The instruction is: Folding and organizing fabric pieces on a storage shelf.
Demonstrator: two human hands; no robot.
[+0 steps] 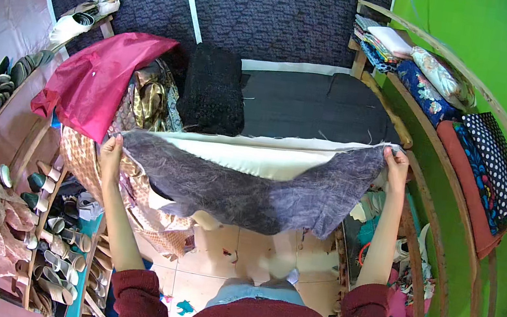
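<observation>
A wide piece of dark grey fabric (260,199) with a fuzzy, frayed look hangs stretched between my two hands, sagging in the middle. My left hand (111,154) pinches its upper left corner, close to the pink cloth. My right hand (394,166) grips the upper right corner, with the arm raised. Behind its top edge shows a cream fabric (253,158); whether the two are joined I cannot tell. Patterned gold and brown cloth (85,163) hangs just beside and below my left hand.
Ahead lie a black folded cloth (214,90) and a dark grey surface (314,105). Bright pink cloth (95,79) drapes at left. Wooden racks hold shoes (61,261) at left and folded fabrics (471,171) at right. Scraps (184,307) lie on the tiled floor (208,283).
</observation>
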